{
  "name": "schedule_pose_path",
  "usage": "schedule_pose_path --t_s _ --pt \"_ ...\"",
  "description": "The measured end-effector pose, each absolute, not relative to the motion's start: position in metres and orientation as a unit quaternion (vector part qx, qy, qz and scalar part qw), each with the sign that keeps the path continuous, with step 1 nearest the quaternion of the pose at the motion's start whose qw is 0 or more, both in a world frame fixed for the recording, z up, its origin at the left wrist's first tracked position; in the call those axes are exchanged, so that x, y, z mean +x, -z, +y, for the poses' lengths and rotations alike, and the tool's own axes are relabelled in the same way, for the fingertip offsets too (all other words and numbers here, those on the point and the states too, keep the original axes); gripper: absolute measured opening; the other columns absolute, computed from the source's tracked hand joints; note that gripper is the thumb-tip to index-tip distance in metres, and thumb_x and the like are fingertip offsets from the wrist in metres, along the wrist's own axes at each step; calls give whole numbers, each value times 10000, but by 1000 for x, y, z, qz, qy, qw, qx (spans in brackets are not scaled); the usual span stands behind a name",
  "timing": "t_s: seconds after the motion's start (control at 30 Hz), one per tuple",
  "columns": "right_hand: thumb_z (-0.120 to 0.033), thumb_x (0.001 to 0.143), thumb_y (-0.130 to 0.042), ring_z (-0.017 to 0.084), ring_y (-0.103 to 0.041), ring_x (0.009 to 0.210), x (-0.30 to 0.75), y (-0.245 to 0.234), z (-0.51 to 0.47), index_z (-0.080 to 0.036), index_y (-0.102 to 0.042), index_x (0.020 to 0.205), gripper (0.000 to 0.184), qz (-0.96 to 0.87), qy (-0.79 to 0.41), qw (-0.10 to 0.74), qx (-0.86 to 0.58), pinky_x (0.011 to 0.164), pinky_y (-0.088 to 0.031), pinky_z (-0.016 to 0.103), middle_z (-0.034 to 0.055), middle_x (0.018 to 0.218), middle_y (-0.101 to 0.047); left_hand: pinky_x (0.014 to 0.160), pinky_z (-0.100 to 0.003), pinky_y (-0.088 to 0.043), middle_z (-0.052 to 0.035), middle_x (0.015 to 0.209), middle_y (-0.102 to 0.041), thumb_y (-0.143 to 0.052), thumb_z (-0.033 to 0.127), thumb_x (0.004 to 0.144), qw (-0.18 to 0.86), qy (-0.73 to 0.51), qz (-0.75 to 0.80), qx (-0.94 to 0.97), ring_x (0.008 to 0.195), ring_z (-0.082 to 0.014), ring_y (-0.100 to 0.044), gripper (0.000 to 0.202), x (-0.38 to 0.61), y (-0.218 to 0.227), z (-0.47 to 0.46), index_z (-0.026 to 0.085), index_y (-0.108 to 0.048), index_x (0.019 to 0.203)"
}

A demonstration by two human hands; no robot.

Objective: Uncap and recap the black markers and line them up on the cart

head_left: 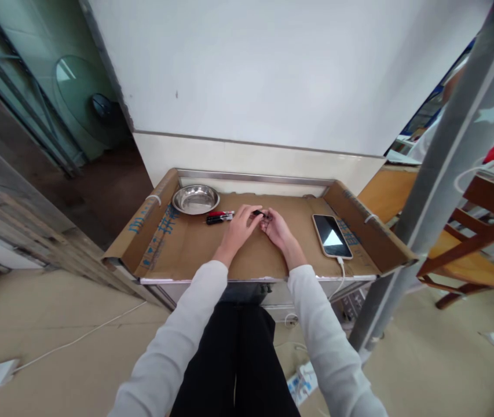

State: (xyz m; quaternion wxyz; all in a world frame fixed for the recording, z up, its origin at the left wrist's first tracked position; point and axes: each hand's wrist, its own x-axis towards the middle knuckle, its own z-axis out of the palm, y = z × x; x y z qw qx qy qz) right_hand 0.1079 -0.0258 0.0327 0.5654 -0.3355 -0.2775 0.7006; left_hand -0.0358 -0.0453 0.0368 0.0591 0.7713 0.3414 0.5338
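Over the middle of the cardboard-lined tray, my left hand (238, 227) and my right hand (278, 229) meet almost fingertip to fingertip. Between them is a small, dark, slender object (259, 213), mostly covered by my fingers, so its kind is not clear. The left fingers pinch one end of it, and the right fingers curl about the other end. Just left of my left hand lie black markers (216, 219) and a red one (214, 214), side by side on the cardboard.
A round steel bowl (196, 200) sits at the back left of the tray (255, 263). On the right lies a phone (332, 236) with a white charging cable (341, 267) over the front edge. A metal post (424, 185) and a wooden chair (468, 243) stand to the right.
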Motion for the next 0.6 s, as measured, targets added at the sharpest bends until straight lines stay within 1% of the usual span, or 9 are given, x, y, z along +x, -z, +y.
schedule_pose_path --t_s 0.1,0.23,0.33,0.43,0.5,0.6 --pt "-191 856 -413 78 -532 463 113 -34 -27 -174 -569 760 184 -239 -701 578 -342 449 -448 167 5 610 -636 860 -301 -507 -60 1025 -602 -469 333 912 67 -561 353 746 925 -141 -608 245 -36 -38 -47 210 -543 1111" --pt "-131 793 -421 89 -554 503 117 -32 -25 -167 -577 801 160 -213 -693 596 -344 492 -494 177 23 634 -649 844 -292 -506 -51 1001 -596 -472 331 911 76 -576 364 728 855 -125 -609 244 -38 -39 -46 208 -542 1110" --pt "-122 764 -451 92 -579 548 118 -28 -23 -167 -576 793 136 -217 -678 608 -351 528 -516 181 26 647 -646 842 -291 -500 -53 992 -592 -480 310 907 74 -584 379 714 853 -126 -601 215 -38 -38 -44 201 -544 1081" --pt "-138 746 -479 102 -606 604 120 -22 -19 -171 -576 788 110 -236 -643 630 -366 592 -546 211 39 690 -655 838 -292 -495 -62 990 -582 -485 261 899 77 -592 402 694 879 -136 -589 158 -38 -33 -38 185 -540 1025" --pt "-157 735 -498 106 -616 629 122 -17 -15 -176 -571 788 92 -248 -596 658 -388 649 -562 239 38 707 -650 832 -299 -493 -57 956 -580 -483 208 884 92 -572 412 703 879 -144 -581 109 -38 -29 -34 178 -542 971" --pt "-205 711 -547 118 -629 672 127 -9 -9 -185 -558 797 89 -282 -515 697 -412 719 -572 283 37 746 -636 817 -302 -492 -40 911 -576 -478 139 850 131 -488 403 763 855 -150 -580 105 -38 -24 -31 184 -558 900"
